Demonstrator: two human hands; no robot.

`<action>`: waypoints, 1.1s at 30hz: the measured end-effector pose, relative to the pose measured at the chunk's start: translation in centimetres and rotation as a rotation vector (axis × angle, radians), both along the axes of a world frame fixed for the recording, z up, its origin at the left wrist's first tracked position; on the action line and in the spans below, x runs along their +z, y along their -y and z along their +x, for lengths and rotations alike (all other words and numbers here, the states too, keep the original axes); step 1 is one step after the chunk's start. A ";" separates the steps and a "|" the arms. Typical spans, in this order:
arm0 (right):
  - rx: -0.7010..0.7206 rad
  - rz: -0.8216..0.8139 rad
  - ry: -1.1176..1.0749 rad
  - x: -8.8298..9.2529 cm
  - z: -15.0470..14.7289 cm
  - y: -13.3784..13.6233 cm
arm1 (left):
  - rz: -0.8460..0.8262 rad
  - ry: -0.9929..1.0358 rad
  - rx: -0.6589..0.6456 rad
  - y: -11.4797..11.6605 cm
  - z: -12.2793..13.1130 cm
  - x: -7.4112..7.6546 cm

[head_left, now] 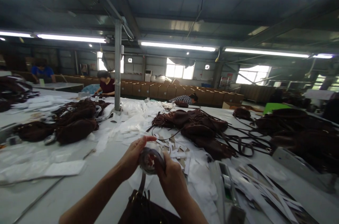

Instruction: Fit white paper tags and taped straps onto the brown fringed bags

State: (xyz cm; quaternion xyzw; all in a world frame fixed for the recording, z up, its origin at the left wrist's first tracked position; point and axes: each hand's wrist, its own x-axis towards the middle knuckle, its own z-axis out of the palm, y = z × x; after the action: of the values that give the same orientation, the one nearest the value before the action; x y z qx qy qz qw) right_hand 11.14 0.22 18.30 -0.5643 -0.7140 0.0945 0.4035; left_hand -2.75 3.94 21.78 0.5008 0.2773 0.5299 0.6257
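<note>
My left hand [132, 158] and my right hand [171, 178] are both closed around a small round, greyish bundle [148, 160], held above the table in front of me. A dark strap hangs from the bundle down to a brown bag [144, 210] at the bottom edge of the view. What the bundle is made of I cannot tell for sure; it looks like wrapped film or paper. Scraps of white paper [182, 155] lie just beyond my hands.
Piles of brown bags [203, 128] [71, 125] with straps lie on the long white table [79, 188]. A metal post [118, 65] rises mid-table. Other people [106, 84] work at the far side, with rows of cardboard boxes [159, 89] behind them.
</note>
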 end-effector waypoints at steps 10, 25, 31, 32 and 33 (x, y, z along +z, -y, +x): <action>0.106 -0.108 0.137 1.2 1.6 0.2 | -0.002 -0.341 0.041 -0.9 -1.2 -1.2; 0.143 -0.162 -0.200 -3.9 1.2 0.3 | -0.382 0.244 0.209 -0.5 2.2 -6.7; 0.182 -0.203 0.382 -2.7 3.2 0.7 | 0.040 -0.535 -0.305 -0.6 -1.2 -4.4; 0.210 -0.190 0.379 -2.5 3.1 0.6 | 0.113 -0.619 -0.344 -0.6 -1.3 -4.0; 0.236 -0.179 0.349 -2.2 3.0 0.6 | 0.167 -0.669 -0.353 -0.5 -1.3 -3.6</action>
State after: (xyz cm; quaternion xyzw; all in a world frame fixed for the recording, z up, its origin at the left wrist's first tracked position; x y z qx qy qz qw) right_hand 14.11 -0.36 16.06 -0.5180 -0.8230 0.1049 0.2084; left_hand -4.03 4.42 18.15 0.7355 0.3315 0.2420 0.5391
